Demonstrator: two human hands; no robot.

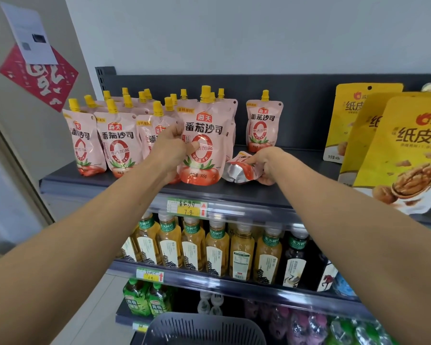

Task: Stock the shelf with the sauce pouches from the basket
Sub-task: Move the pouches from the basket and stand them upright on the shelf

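Several pink tomato sauce pouches with yellow caps stand in rows on the dark top shelf (259, 192). My left hand (171, 145) grips the left edge of an upright front pouch (205, 150). My right hand (265, 163) holds a second pouch (239, 169) that lies on its side on the shelf, its silver bottom facing me. One more pouch (263, 125) stands alone further back to the right. The grey basket (204, 328) sits at the bottom of the view; its inside is not visible.
Yellow walnut snack bags (403, 150) stand on the same shelf at the right. Tea bottles (217, 247) fill the shelf below, more drinks (147, 298) under that. A wall with a red paper decoration (39, 75) is at the left.
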